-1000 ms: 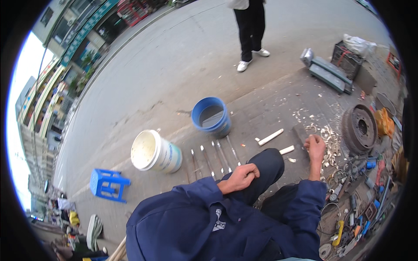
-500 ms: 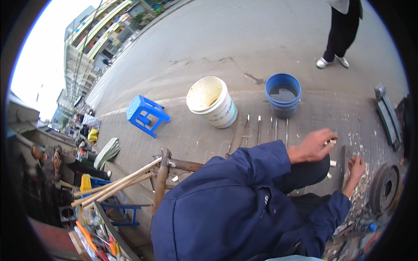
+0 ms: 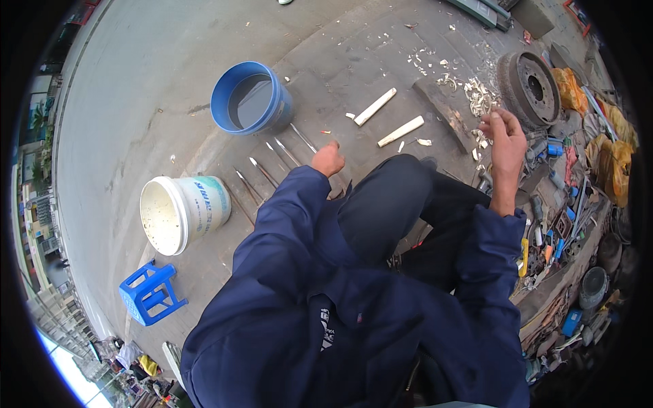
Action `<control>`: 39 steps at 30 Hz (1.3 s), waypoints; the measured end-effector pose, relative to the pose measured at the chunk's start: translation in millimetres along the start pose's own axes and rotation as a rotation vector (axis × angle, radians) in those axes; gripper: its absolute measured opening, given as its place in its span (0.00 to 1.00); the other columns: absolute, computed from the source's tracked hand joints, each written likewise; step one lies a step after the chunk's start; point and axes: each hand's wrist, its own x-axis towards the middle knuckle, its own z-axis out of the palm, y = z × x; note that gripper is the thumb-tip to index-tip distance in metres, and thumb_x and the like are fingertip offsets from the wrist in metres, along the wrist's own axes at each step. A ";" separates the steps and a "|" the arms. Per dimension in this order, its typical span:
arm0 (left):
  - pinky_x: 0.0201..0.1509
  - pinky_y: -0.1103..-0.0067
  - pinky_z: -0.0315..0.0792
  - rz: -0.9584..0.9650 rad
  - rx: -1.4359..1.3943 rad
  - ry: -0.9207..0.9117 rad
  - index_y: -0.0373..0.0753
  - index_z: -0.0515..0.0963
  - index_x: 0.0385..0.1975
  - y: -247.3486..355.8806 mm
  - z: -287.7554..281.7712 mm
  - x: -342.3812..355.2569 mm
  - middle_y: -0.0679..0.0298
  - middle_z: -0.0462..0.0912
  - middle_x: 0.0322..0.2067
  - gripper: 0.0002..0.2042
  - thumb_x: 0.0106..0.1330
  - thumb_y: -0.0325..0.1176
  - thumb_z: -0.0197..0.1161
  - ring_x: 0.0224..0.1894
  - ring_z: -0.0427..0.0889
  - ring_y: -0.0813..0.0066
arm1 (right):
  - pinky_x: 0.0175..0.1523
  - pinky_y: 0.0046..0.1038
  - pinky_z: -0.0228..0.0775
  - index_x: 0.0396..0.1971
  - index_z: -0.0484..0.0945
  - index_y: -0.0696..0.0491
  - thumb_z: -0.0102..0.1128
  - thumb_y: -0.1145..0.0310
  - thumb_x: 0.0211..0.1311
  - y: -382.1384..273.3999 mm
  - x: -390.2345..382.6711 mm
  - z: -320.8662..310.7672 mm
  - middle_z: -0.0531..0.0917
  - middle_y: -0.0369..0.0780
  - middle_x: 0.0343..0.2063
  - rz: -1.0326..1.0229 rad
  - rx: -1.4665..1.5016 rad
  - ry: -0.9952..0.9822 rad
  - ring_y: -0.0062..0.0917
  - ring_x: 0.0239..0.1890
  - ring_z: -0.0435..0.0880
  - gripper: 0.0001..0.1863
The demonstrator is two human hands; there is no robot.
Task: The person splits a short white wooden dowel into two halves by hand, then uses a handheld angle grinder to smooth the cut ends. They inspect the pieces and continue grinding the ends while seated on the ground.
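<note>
My left hand point(image 3: 328, 160) is low over the pavement at the lower end of a slim metal-tipped rod point(image 3: 303, 138), fingers curled closed. Whether it grips that rod is hidden. Several similar rods point(image 3: 264, 173) lie side by side left of it. My right hand point(image 3: 505, 146) is raised beside a heap of pale wood shavings point(image 3: 480, 97), thumb and fingertips drawn together; anything between them is too small to make out. Two pale whittled wooden pieces, a farther one point(image 3: 375, 107) and a nearer one point(image 3: 400, 131), lie on the ground between my hands, beside a dark flat block point(image 3: 445, 115).
A blue bucket of dark liquid point(image 3: 277, 109) and a white bucket point(image 3: 204, 207) stand at left, with a blue stool point(image 3: 160, 292) nearer. At right are a round metal wheel point(image 3: 536, 87), orange bags point(image 3: 570, 90) and a cluttered heap of tools and scraps point(image 3: 554, 217).
The view has turned to the right. My left hand has gone from the shavings side to the rods, and the small wooden piece it held is no longer visible in it. My right hand stays near the shavings.
</note>
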 end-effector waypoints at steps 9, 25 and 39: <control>0.51 0.58 0.78 0.360 0.110 0.118 0.34 0.75 0.44 87.6 127.2 125.0 0.47 0.80 0.43 0.15 0.59 0.32 0.65 0.48 0.81 0.46 | 0.55 0.26 0.74 0.54 0.78 0.66 0.60 0.72 0.73 -12.1 -15.5 -0.3 0.87 0.46 0.43 0.016 -0.079 0.016 0.24 0.44 0.85 0.16; 0.47 0.50 0.77 0.022 -0.116 0.119 0.35 0.71 0.48 119.2 143.1 160.4 0.44 0.78 0.44 0.19 0.58 0.31 0.66 0.40 0.83 0.34 | 0.55 0.33 0.75 0.55 0.75 0.68 0.59 0.68 0.69 -4.7 -27.7 -20.9 0.85 0.52 0.42 0.076 -0.126 0.005 0.33 0.43 0.85 0.22; 0.28 0.69 0.76 -0.073 -0.306 -0.218 0.33 0.77 0.43 60.5 54.2 205.0 0.60 0.81 0.24 0.22 0.56 0.40 0.79 0.23 0.81 0.64 | 0.54 0.29 0.75 0.55 0.76 0.66 0.59 0.72 0.70 -14.1 -22.3 -15.4 0.86 0.48 0.43 0.146 -0.020 -0.083 0.28 0.44 0.85 0.18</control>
